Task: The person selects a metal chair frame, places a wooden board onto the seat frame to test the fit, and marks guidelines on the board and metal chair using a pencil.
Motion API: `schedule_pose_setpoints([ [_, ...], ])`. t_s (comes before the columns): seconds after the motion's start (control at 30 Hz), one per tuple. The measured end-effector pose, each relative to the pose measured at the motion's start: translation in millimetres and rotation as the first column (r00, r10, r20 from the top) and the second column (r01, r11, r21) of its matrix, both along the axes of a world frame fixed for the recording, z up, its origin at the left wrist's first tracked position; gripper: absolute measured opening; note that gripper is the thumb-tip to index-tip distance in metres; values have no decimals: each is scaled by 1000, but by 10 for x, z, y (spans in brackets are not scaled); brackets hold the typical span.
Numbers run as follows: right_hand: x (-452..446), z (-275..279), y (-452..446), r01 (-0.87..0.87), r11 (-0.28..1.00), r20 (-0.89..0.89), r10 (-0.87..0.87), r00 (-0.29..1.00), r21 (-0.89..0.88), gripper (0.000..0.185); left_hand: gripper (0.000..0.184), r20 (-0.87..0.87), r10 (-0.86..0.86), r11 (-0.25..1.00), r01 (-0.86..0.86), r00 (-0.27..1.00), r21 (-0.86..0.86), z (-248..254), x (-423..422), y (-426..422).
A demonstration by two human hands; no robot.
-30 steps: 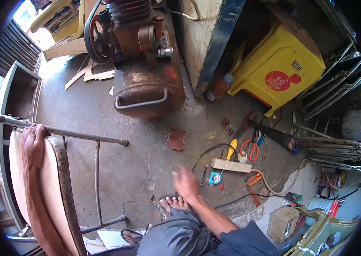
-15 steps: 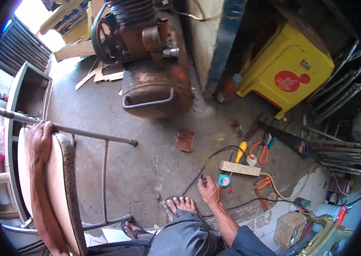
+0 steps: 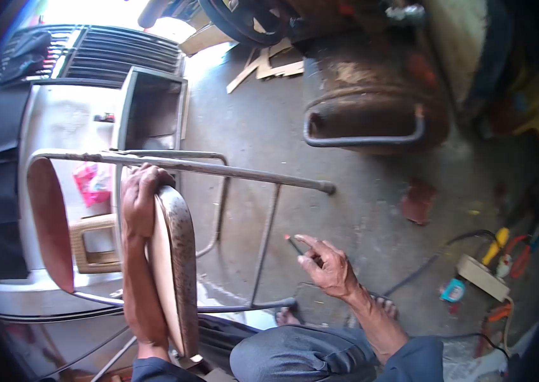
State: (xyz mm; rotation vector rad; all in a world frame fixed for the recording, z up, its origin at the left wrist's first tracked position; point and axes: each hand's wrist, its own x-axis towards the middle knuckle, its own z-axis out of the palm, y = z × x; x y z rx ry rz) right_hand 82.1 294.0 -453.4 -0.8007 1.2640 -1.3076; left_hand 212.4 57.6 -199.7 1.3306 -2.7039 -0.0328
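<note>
A metal-framed chair (image 3: pixel 237 170) lies tipped on its side at my left, its tubular legs pointing right. Its seat (image 3: pixel 183 254) stands on edge, with a pale board face and a speckled rim. My left hand (image 3: pixel 142 194) is wrapped over the top end of the seat, close to the metal tube, and the forearm runs down along the board. In front of my knee, my right hand (image 3: pixel 327 264) pinches a short, dark, pencil-like stick (image 3: pixel 294 244) with a reddish tip. That stick is held in the air, apart from the chair.
A rusty compressor tank (image 3: pixel 365 95) stands ahead. On the floor at right are a power strip (image 3: pixel 483 277), a teal tape measure (image 3: pixel 453 290), a yellow-handled screwdriver (image 3: pixel 495 247) and red-handled pliers (image 3: pixel 520 256). A brown scrap (image 3: pixel 418 201) lies between. A cabinet (image 3: pixel 151 111) stands behind the chair.
The view has swung left toward the chair. My right hand has lifted away from beside the tape measure and moved toward the chair with the stick. My left hand keeps its grip on the seat.
</note>
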Motion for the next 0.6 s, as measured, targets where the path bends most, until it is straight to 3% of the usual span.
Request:
schedule_pose_setpoints([
  [0.07,212,0,-314,-69,995,167,80,983,-68,39,46,-94,54,990,-41,994,137,-42,68,-99],
  [0.13,477,8,-569,-35,904,177,122,977,-427,36,47,-80,-24,988,36,996,151,-17,42,-125],
  [0.2,636,138,-789,38,855,293,136,946,-518,34,48,-68,-44,978,57,997,200,2,10,-122],
  [0.33,756,347,-1150,28,831,351,203,914,-556,29,51,-122,-4,968,34,992,250,-37,-17,-100],
  [0.4,822,463,-1257,93,846,466,194,863,-525,25,51,-120,29,968,2,992,249,-64,-24,-105],
  [0.47,945,530,-1314,221,810,547,142,825,-544,23,51,-140,-63,959,99,988,267,-58,13,-141],
  [0.53,951,606,-1299,223,823,567,140,811,-522,21,52,3,-121,969,117,993,216,58,-39,-178],
  [0.57,887,608,-1290,146,825,541,215,813,-546,21,54,21,-92,957,83,996,279,85,-16,-167],
  [0.6,937,626,-1285,224,822,610,178,772,-523,23,56,39,-97,951,81,995,299,97,-1,-169],
])
